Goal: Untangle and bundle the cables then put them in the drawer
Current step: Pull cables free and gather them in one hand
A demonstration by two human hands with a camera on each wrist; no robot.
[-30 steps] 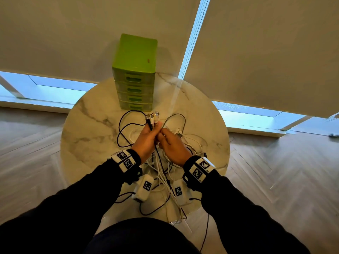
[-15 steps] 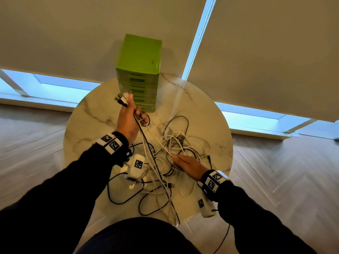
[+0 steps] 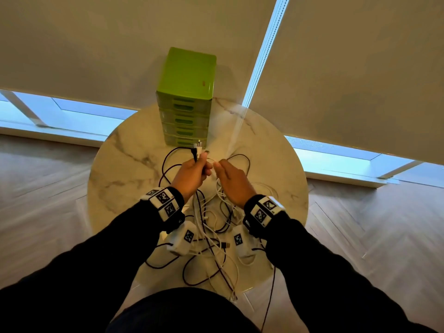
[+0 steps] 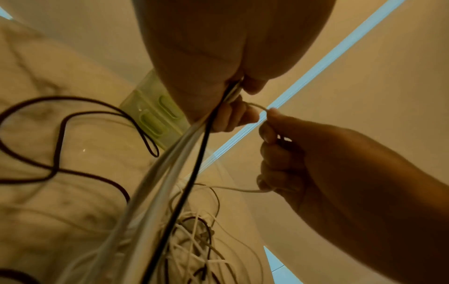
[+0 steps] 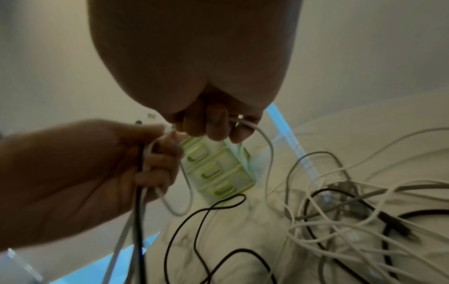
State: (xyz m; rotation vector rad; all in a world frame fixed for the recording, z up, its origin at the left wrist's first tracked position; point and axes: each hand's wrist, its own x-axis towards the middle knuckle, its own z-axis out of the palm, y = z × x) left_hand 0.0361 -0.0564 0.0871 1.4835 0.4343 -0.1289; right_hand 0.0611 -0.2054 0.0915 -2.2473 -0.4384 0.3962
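Several cable ends [image 3: 197, 150] are being gripped upright in the left hand [image 3: 191, 175]; a white cable [image 5: 263, 146] is being pinched just beside by the right hand [image 3: 231, 182], the tangle [image 3: 211, 227] lying on the bench [image 3: 125, 169] below, nearer the body.

Cool blue daylight enters only through the low strip of window [image 3: 79, 116] under the drawn beige roller blinds [image 3: 348, 68], so the room is dim and warm-toned. The round marble tabletop [image 3: 125, 169] shows soft glare on its far side. Both wrist views are murky, smeared and bent at the edges.
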